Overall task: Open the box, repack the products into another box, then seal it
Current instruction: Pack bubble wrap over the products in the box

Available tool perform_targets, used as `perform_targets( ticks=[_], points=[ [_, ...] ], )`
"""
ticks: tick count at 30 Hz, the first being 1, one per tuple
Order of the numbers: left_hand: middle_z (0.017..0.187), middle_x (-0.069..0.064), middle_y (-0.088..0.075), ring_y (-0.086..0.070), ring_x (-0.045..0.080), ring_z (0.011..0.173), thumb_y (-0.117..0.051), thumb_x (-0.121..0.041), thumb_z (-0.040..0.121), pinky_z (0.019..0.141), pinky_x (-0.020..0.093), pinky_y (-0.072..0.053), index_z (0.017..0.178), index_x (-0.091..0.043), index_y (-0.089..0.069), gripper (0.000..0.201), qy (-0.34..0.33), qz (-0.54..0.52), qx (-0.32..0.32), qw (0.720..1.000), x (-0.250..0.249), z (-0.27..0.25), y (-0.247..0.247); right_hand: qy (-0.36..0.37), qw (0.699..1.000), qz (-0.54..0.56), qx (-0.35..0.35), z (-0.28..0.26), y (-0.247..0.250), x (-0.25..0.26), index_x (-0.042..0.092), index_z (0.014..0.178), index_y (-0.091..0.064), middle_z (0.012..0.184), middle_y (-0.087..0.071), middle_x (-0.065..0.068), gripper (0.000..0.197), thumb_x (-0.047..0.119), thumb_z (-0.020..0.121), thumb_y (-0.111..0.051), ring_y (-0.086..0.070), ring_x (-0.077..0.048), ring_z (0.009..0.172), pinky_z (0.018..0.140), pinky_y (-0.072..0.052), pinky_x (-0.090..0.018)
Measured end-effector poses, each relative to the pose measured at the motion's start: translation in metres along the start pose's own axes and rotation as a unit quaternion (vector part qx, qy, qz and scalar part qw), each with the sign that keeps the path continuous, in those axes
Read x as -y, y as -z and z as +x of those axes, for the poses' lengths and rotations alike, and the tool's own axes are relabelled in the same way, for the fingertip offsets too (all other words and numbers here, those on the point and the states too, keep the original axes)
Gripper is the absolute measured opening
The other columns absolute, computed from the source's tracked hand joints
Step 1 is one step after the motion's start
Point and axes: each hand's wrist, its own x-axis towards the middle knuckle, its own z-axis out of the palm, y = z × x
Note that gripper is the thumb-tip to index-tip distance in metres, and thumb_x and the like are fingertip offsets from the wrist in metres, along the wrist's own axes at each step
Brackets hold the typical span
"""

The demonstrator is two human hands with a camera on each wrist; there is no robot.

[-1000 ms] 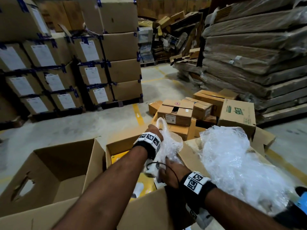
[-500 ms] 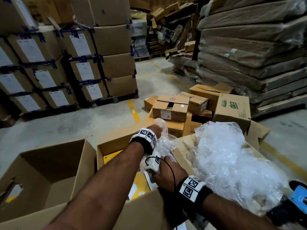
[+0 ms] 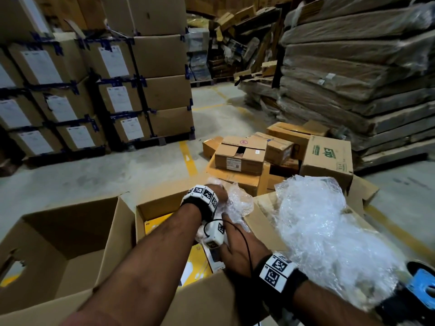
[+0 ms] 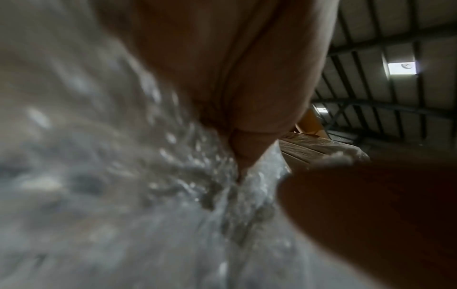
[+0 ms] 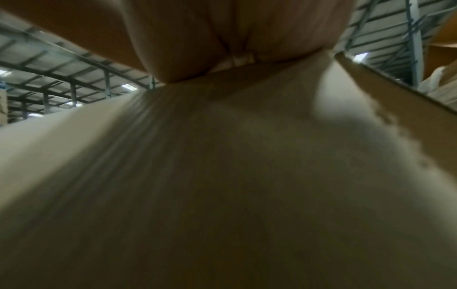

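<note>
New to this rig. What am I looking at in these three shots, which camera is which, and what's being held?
No robot: a person with a camera on the head and one on each wrist. The head view looks down at both arms over an open box with yellow product packs inside; an empty box sits left of it and a bubble wrap heap right. The left hand grips a crumpled piece of bubble wrap, shown close and blurred in the left wrist view. The right hand is lower in the box; what it holds is unclear.

Green logo, reads approx "E10", on brown carton [image 3: 328, 158]; other labels too small/blurred.
</note>
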Motion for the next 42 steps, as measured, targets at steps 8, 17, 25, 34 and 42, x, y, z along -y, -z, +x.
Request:
perform_targets(
  ticks=[8, 17, 25, 34, 42],
  points=[
    [0.124, 0.012, -0.063, -0.060, 0.027, 0.114, -0.053, -0.030, 0.096, 0.084, 0.027, -0.045, 0.121, -0.006, -0.064, 0.036, -0.016, 0.007, -0.022, 1.000, 0.019, -0.027, 0.028, -0.062, 0.984, -0.099, 0.133, 0.025, 0.000, 0.005, 0.032, 0.153, -0.009, 0.142, -0.038, -0.026, 0.081, 0.071, 0.087, -0.035, -0.041, -0.038, 0.130, 0.104, -0.037, -0.040],
    [0.094, 0.018, -0.061, -0.060, 0.020, 0.084, -0.050, 0.002, 0.091, 0.061, 0.025, -0.047, 0.098, -0.005, -0.062, 0.015, -0.065, 0.032, 0.106, 0.992, 0.035, -0.039, 0.003, -0.057, 0.981, -0.132, 0.131, 0.023, 0.003, 0.014, 0.014, 0.148, -0.024, 0.130, -0.051, -0.025, 0.066, 0.054, 0.097, -0.037, -0.050, -0.037, 0.122, 0.097, -0.042, -0.037],
    [0.140, 0.011, -0.051, -0.050, 0.030, 0.126, -0.040, -0.013, 0.098, 0.103, 0.038, -0.039, 0.132, -0.008, -0.054, 0.038, -0.125, 0.201, 0.077, 0.969, 0.002, -0.028, -0.004, 0.094, 0.974, -0.204, 0.035, -0.004, 0.009, 0.014, 0.004, 0.133, -0.040, 0.133, -0.042, -0.020, 0.060, 0.043, 0.090, -0.025, -0.046, -0.039, 0.117, 0.098, -0.041, -0.043],
    [0.113, 0.019, -0.067, -0.064, 0.033, 0.104, -0.051, -0.016, 0.094, 0.079, 0.031, -0.051, 0.110, 0.000, -0.065, 0.027, -0.074, 0.009, -0.051, 0.996, 0.026, -0.018, 0.017, -0.060, 0.979, -0.110, 0.158, 0.032, 0.009, 0.018, 0.000, 0.151, -0.006, 0.158, -0.013, -0.022, 0.093, 0.064, 0.093, -0.039, -0.024, -0.035, 0.143, 0.116, -0.023, -0.040],
    [0.126, 0.019, -0.059, -0.056, 0.033, 0.115, -0.047, -0.028, 0.097, 0.095, 0.035, -0.045, 0.122, -0.004, -0.059, 0.036, -0.143, 0.099, -0.019, 0.985, 0.033, 0.010, -0.007, -0.060, 0.980, -0.112, 0.152, 0.021, 0.014, 0.025, -0.004, 0.142, -0.029, 0.144, -0.037, -0.025, 0.082, 0.063, 0.093, -0.037, -0.042, -0.035, 0.130, 0.104, -0.036, -0.040]
  ],
)
